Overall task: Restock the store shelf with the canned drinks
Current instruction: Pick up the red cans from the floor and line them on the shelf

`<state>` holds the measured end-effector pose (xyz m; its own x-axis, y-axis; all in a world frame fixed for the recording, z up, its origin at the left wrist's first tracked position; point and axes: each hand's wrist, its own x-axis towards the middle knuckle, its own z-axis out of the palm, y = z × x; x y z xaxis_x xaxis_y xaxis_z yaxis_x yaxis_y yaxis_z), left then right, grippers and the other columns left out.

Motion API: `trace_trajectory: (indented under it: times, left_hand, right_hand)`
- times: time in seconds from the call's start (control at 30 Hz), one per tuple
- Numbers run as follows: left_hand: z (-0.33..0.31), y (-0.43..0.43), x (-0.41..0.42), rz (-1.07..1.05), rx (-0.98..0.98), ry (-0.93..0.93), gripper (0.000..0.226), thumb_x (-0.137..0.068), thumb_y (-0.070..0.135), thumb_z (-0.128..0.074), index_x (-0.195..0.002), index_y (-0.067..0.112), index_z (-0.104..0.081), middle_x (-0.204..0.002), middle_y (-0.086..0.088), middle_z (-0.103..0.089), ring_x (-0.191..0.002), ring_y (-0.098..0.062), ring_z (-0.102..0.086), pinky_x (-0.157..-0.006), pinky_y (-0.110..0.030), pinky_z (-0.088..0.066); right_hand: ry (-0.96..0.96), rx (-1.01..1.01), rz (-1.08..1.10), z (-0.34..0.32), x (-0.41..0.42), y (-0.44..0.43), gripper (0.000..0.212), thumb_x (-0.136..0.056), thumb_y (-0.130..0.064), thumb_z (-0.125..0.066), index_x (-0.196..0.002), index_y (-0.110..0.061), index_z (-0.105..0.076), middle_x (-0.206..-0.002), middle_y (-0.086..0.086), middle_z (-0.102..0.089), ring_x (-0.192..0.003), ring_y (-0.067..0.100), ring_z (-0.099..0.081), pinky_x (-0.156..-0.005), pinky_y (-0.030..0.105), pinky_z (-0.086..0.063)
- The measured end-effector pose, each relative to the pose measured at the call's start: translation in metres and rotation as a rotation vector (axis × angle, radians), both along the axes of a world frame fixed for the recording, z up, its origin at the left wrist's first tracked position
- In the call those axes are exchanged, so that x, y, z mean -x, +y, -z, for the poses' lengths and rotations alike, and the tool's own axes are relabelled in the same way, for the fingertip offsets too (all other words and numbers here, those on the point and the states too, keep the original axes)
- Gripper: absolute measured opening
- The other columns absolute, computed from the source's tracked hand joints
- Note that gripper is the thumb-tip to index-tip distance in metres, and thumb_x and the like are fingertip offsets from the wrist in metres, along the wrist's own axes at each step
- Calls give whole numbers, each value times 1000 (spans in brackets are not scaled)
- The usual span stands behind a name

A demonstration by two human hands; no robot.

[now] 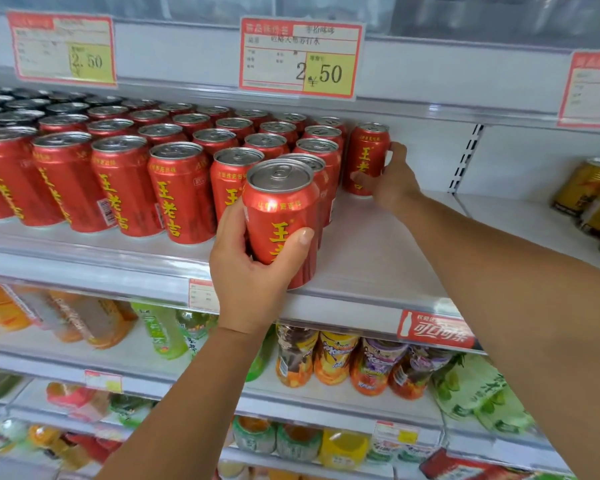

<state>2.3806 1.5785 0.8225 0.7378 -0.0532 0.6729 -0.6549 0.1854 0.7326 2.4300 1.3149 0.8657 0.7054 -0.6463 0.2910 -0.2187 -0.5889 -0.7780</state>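
Note:
Red cans with yellow characters stand in several rows on the white shelf. My left hand grips one red can upright at the shelf's front, just right of the front row. My right hand reaches deep into the shelf and wraps around another red can standing at the back, to the right of the filled rows.
Bare shelf surface lies right of the red cans. Gold cans sit further right beyond a slotted upright. Price tags hang from the shelf above. Bottled juices and teas fill the lower shelves.

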Motion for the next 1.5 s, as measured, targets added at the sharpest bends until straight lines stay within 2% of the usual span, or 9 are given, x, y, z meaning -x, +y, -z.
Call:
trace_trajectory:
  times: [0.23,0.4,0.6,0.8,1.1,1.2,1.27,1.37,1.5]
  left_hand:
    - [2,-2,-1,-21,5,-9,45,-77,54,-67,-114,31,-57,-110,-9,-65,-101,-18,-61,-87,-36,-51]
    - [-4,1,1,-2,-10,42,50,-75,64,-66,-116,37,-56,-114,-6,-65,-105,-20,-62,-90,-41,-52]
    - [-19,12,12,132,-44,176,51,-74,43,-72,-118,20,-60,-110,1,-68,-100,-12,-64,-94,-44,-52]
    - [-34,10,33,275,-90,246,65,-65,38,-81,-122,14,-59,-114,-6,-68,-101,-17,-68,-87,-32,-56]
    - [-42,-21,39,419,-255,239,75,-63,44,-84,-129,23,-58,-124,-3,-65,-113,-16,-64,-99,-42,-52]
    - [-36,-7,32,455,-304,155,65,-77,42,-75,-135,22,-55,-128,4,-63,-119,-8,-59,-104,-35,-48]
    - [-23,11,20,208,-443,-1,57,-79,53,-68,-129,27,-61,-123,11,-61,-116,-3,-57,-100,-30,-47]
    - [1,31,0,-65,-647,-249,47,-77,62,-64,-110,29,-72,-109,12,-65,-101,-11,-59,-91,-39,-47]
    - [20,28,-11,-144,-714,-476,42,-72,62,-76,-98,29,-77,-101,14,-70,-90,-15,-61,-81,-41,-44]
  right_hand:
    - [-39,-5,28,6,-12,0,83,-81,-37,-75,-144,-20,-24,-135,7,-55,-117,26,-57,-91,34,-44]
    - [21,-182,91,-6,4,14,102,-76,-44,-77,-151,-20,-12,-147,14,-36,-131,33,-43,-104,42,-41]
    - [-62,1,-241,-19,115,97,44,-87,-22,-67,-127,-27,-49,-118,-6,-56,-107,7,-52,-92,26,-42]
    - [-42,-123,-549,-12,171,138,71,-75,-20,-74,-135,-39,-41,-127,-14,-59,-119,-2,-53,-104,23,-40]
    - [-63,-120,-400,-26,173,124,74,-66,-22,-86,-129,-31,-48,-116,-14,-65,-103,2,-63,-89,23,-51]
    - [-69,-98,-315,-29,159,112,75,-62,-29,-87,-126,-31,-48,-118,-12,-64,-105,6,-62,-92,29,-50]
    - [-41,-92,-241,-29,145,97,78,-63,-30,-88,-129,-27,-45,-124,-8,-60,-109,9,-59,-94,30,-47]
    - [-14,-125,-187,-24,122,76,82,-64,-24,-88,-133,-20,-43,-127,-2,-58,-111,12,-57,-93,30,-45]
    - [-37,-202,-138,-17,94,56,87,-65,-17,-87,-135,-18,-35,-128,5,-57,-112,18,-57,-95,36,-47]
